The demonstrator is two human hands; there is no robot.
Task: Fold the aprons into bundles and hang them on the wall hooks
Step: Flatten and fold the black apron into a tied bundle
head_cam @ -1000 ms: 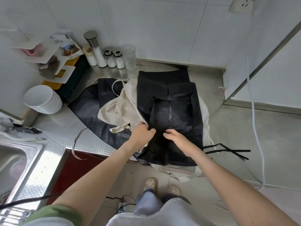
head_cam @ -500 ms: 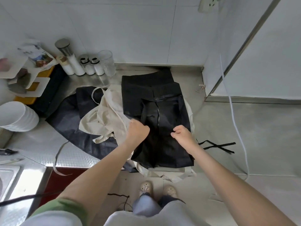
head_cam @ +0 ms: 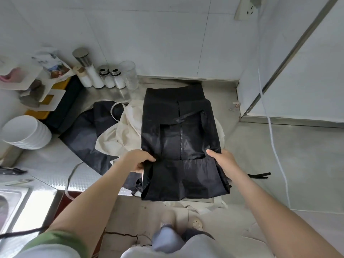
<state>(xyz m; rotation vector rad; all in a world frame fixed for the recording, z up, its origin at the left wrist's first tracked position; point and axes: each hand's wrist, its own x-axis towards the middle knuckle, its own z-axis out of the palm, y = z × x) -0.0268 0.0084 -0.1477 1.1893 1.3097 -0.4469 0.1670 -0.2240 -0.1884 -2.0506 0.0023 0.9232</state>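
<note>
A black apron [head_cam: 178, 131], folded into a long strip, lies on the steel counter [head_cam: 46, 164] with its near end hanging over the front edge. My left hand [head_cam: 138, 160] grips its left edge and my right hand [head_cam: 222, 160] grips its right edge, both at the same height. Under and to the left of it lies a cream apron [head_cam: 121, 135], and further left a dark navy apron [head_cam: 87, 138]. A black strap end [head_cam: 260, 175] sticks out on the right. No wall hooks are in view.
Spice jars [head_cam: 104, 77] and a glass [head_cam: 129, 74] stand at the back wall. Stacked white bowls [head_cam: 26, 133] and a white rack [head_cam: 31, 84] sit at the left, a sink [head_cam: 11, 205] at the near left. A white cord [head_cam: 273, 138] hangs at the right.
Both hands have moved apart from the middle of the black apron to its left and right edges and now grip them. The camera has shifted slightly.
</note>
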